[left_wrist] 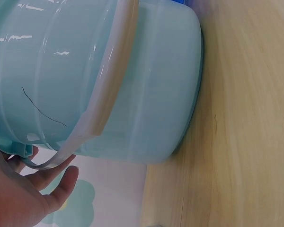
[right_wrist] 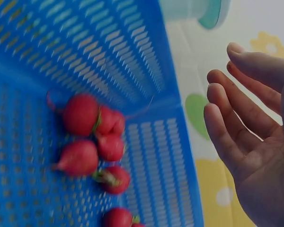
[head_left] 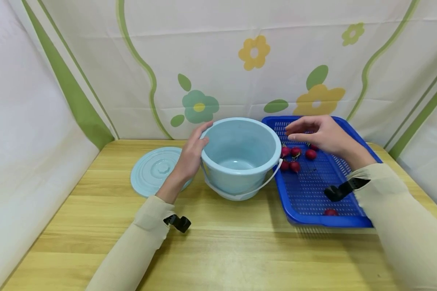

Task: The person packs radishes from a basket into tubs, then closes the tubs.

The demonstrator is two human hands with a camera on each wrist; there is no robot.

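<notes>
Two hands, neither gripping: your left hand [head_left: 191, 155] lies flat with straight fingers [head_left: 203, 131] against the outer wall of the pale blue bucket [head_left: 240, 157], fingertips near its rim. Your right hand [head_left: 320, 133] hovers with fingers [right_wrist: 227, 123] loosely extended and slightly apart, holding nothing, just above the red radishes [head_left: 295, 155] clustered in the blue perforated tray [head_left: 313, 190] beneath it. Beyond your left wrist lies the round lid [head_left: 154, 169] on the wooden table [head_left: 218, 250].

With only a flat palm steadying it, the bucket could slide or tip if nudged. Round radishes may roll from a loose pinch.

Only the right wrist view shows your empty palm and the radishes' thin roots; only the head view shows one stray radish [head_left: 330, 211] near the tray's front edge.
</notes>
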